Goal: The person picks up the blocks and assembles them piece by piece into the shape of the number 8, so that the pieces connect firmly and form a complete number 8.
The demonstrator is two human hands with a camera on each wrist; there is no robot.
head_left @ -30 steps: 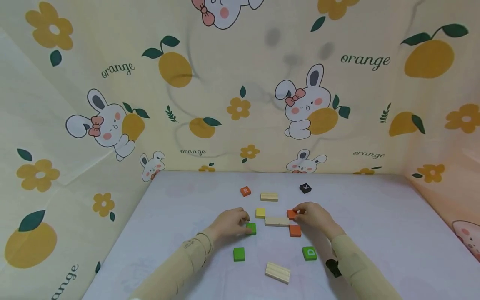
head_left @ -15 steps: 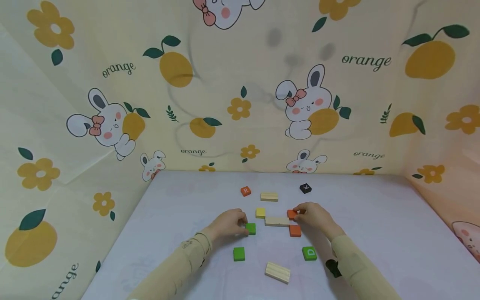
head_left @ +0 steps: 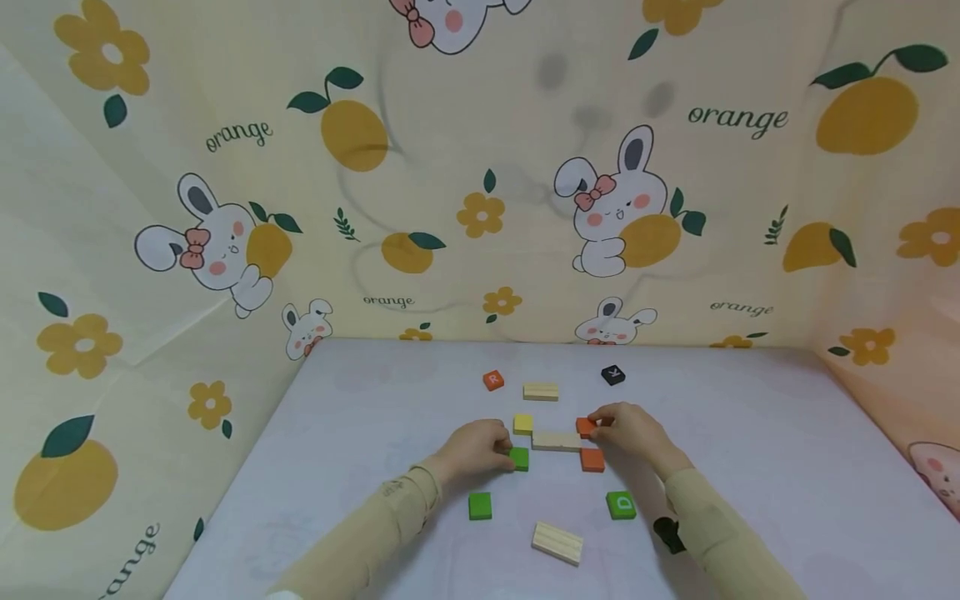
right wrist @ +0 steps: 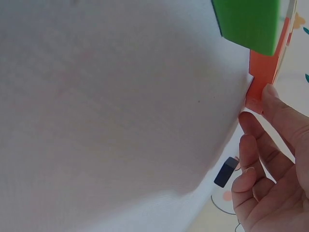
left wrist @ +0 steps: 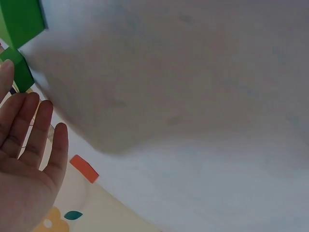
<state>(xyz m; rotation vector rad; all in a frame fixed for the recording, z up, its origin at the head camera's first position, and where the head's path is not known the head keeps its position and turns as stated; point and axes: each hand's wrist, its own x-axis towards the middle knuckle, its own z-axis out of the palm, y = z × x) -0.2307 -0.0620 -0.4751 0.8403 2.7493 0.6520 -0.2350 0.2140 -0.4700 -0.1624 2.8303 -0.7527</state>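
Observation:
In the head view a wooden plank (head_left: 556,442) lies mid-table, with a yellow block (head_left: 522,424) at its left end and an orange block (head_left: 592,460) by its right end. My left hand (head_left: 476,447) pinches a green block (head_left: 520,458) between thumb and fingers, just below the yellow one; the left wrist view shows the thumb on this green block (left wrist: 21,72). At the plank's far right corner my right hand (head_left: 628,431) pinches a second orange block (head_left: 585,427), partly hidden by the fingertips. The right wrist view shows the thumb against orange (right wrist: 256,99).
Nearer to me lie a green block (head_left: 480,506), a green block lettered D (head_left: 621,504) and a tilted wooden plank (head_left: 557,543). Farther back are an orange R block (head_left: 492,380), another plank (head_left: 541,392) and a black K block (head_left: 612,374). A printed cloth backdrop (head_left: 420,183) rises behind.
My left hand has slid right with the green block, bringing it closer to the central plank. The right hand stays on its orange block.

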